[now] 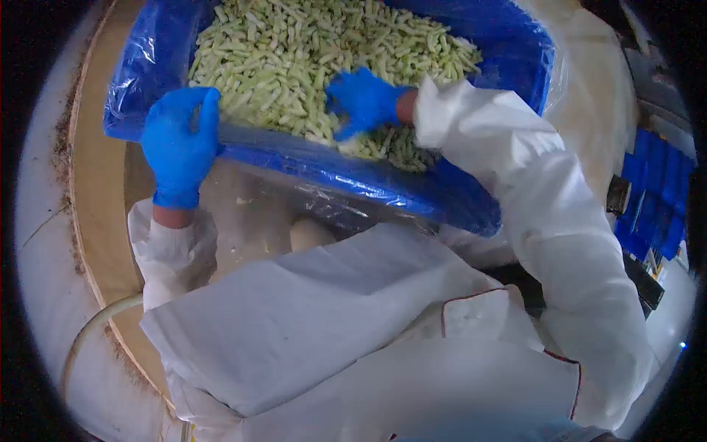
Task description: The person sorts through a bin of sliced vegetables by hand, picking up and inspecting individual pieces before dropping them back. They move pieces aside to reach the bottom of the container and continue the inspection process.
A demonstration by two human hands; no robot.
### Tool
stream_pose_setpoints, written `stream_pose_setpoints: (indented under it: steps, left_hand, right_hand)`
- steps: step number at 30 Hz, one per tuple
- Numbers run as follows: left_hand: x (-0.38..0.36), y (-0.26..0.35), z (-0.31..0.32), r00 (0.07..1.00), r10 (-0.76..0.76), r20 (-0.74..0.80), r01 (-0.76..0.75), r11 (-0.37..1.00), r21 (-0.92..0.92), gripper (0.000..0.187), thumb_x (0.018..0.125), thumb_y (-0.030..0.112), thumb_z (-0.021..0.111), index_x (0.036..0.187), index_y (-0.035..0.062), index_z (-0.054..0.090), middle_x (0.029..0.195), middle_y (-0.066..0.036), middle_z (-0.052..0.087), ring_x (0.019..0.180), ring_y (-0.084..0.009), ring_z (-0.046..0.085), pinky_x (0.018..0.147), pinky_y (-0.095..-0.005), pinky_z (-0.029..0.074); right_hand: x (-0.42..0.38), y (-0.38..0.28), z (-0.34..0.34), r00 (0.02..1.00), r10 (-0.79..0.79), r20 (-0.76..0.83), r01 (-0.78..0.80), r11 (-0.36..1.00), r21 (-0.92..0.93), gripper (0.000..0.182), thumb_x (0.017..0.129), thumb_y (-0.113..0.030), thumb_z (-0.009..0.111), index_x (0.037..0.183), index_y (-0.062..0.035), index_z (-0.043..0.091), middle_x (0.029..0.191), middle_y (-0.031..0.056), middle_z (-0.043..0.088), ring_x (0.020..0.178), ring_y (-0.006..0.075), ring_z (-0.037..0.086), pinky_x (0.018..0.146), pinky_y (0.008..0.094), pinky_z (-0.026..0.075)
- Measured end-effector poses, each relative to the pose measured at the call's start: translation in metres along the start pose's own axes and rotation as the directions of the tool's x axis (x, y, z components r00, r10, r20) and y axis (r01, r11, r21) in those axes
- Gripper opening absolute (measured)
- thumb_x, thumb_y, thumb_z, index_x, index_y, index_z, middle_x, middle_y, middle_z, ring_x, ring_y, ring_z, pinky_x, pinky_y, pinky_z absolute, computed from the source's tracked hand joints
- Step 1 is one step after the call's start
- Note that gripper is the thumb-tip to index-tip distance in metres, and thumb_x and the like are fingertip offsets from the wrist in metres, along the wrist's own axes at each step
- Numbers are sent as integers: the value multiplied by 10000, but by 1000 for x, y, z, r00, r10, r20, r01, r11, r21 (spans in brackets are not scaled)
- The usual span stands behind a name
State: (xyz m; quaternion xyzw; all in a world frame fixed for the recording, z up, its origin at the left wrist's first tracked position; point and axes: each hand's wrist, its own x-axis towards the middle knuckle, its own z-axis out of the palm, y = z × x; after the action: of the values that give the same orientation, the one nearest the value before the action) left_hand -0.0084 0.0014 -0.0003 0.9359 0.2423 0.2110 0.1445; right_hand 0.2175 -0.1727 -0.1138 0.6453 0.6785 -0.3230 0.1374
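A large blue bin [324, 163] lined with clear plastic holds a heap of pale green, short cut vegetable pieces [272, 66], some with a whitish, frosty look. My right hand [366, 102], in a blue glove, rests on the pieces near the bin's front side, its fingers spread and slightly blurred. At the bin's front left corner is my left hand [179, 140], also blue-gloved. Its fingers curl over to meet the thumb in a pinch, with a small gap inside the curl. Whatever lies between those fingertips, if anything, cannot be made out.
Several blue crates [655, 195] stand at the far right. A pale hose [92, 328] curves along the floor at left, beside a tan curved edge [110, 214]. Clear plastic film [589, 96] hangs past the bin's right side. My white apron [309, 317] fills the foreground.
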Motion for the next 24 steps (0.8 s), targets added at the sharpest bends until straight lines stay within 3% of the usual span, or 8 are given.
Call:
stream_pose_setpoints:
  steps: [1, 3, 8, 11, 16, 18, 20, 24]
  left_hand:
    - [1, 3, -2, 1000, 16, -1, -16, 1000, 4, 136, 817, 205, 624, 844, 82, 675, 836, -106, 642, 786, -284, 599, 718, -365, 456]
    - [2, 7, -5, 999, 46, 12, -46, 999, 9, 139, 829, 170, 616, 850, 43, 669, 833, -121, 638, 773, -279, 607, 710, -354, 458]
    - [1, 4, -2, 997, 78, -21, -79, 997, -19, 118, 803, 182, 626, 818, 71, 665, 806, -113, 630, 761, -289, 590, 696, -372, 450]
    - [3, 5, 0, 995, 83, -58, -83, 996, -10, 93, 785, 175, 636, 796, 86, 659, 781, -102, 622, 742, -287, 581, 673, -379, 444]
    - [4, 8, -2, 997, 60, -41, -61, 998, -29, 74, 776, 162, 640, 794, 91, 653, 760, -95, 608, 730, -282, 575, 654, -379, 441]
    - [4, 6, -3, 999, 48, -20, -49, 998, -43, 78, 776, 162, 639, 801, 89, 653, 762, -95, 604, 733, -283, 574, 658, -378, 441]
    - [4, 8, -3, 998, 43, -38, -44, 998, -42, 77, 775, 159, 638, 798, 87, 651, 763, -97, 602, 731, -284, 572, 656, -380, 439]
    - [5, 11, -4, 998, 42, -37, -43, 998, -44, 74, 771, 150, 635, 794, 80, 647, 760, -104, 601, 731, -292, 568, 661, -385, 435]
  right_hand:
    - [-12, 11, 22, 974, -228, -9, 228, 973, -47, 673, 625, -550, 671, 1188, -196, 564, 1240, 120, 476, 1164, 319, 412, 835, 519, 371]
    - [-47, 19, 25, 938, -328, 114, 340, 933, -114, 559, 603, -465, 718, 1112, -260, 613, 1277, 79, 449, 1200, 321, 367, 849, 518, 370]
    - [-114, 57, -38, 897, 46, 440, 87, 957, -278, 421, 676, -338, 679, 1078, -218, 647, 1303, 71, 463, 1217, 310, 394, 926, 504, 369]
    - [-109, 110, -43, 994, -31, -109, 17, 992, -121, 407, 658, -378, 670, 997, -155, 658, 1040, 132, 607, 910, 338, 596, 749, 461, 475]
    - [-27, 57, -55, 995, 23, -96, -25, 999, -23, 378, 818, -258, 595, 1169, -123, 559, 1156, 138, 551, 1032, 323, 541, 875, 423, 440]
    - [4, 6, -32, 895, -280, -349, 306, 952, 21, 395, 803, -211, 607, 1190, -159, 548, 1206, 121, 524, 1097, 304, 511, 922, 423, 415]
    - [25, -24, -33, 645, -513, -567, 474, 850, -229, 451, 776, -217, 613, 1219, -217, 527, 1272, 64, 477, 1199, 267, 434, 1004, 441, 346]
    - [75, -46, -6, 656, -399, -640, 305, 916, -259, 587, 706, -309, 657, 1262, -278, 472, 1325, -8, 422, 1290, 228, 320, 1057, 538, 223]
